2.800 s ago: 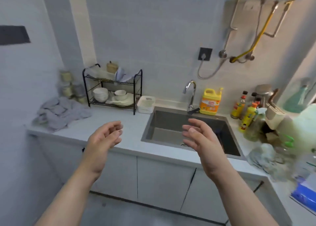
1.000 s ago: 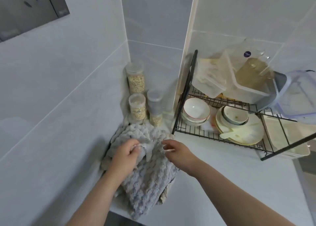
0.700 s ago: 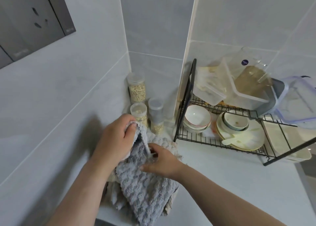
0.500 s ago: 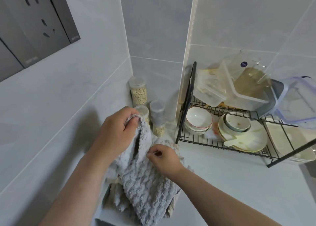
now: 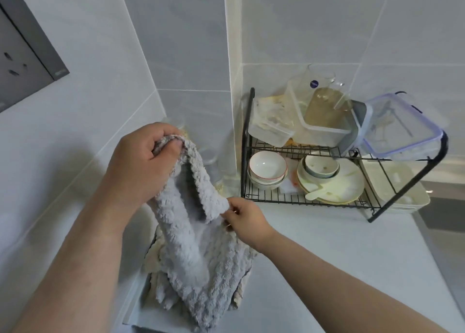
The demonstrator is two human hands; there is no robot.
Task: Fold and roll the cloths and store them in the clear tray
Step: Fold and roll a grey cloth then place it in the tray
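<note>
Left hand [image 5: 141, 161] & right hand [image 5: 242, 218] grip grey cloth [image 5: 186, 244], lifted off counter [image 5: 339, 257].

- 2 hands: left hand [image 5: 141, 164], right hand [image 5: 245, 218]
- 1 grey cloth [image 5: 191, 252]
- 1 cream cloth [image 5: 153, 253]
- 1 black wire dish rack [image 5: 243, 156]
- 1 blue-rimmed clear lid [image 5: 400, 126]

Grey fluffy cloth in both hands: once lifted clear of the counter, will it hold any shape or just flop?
Probably floppy: the grey cloth sags in a loop between the left hand and the right hand. Likely light, since the right hand's pinch alone carries one edge. Its plush pile should grip rather than slip.
</note>
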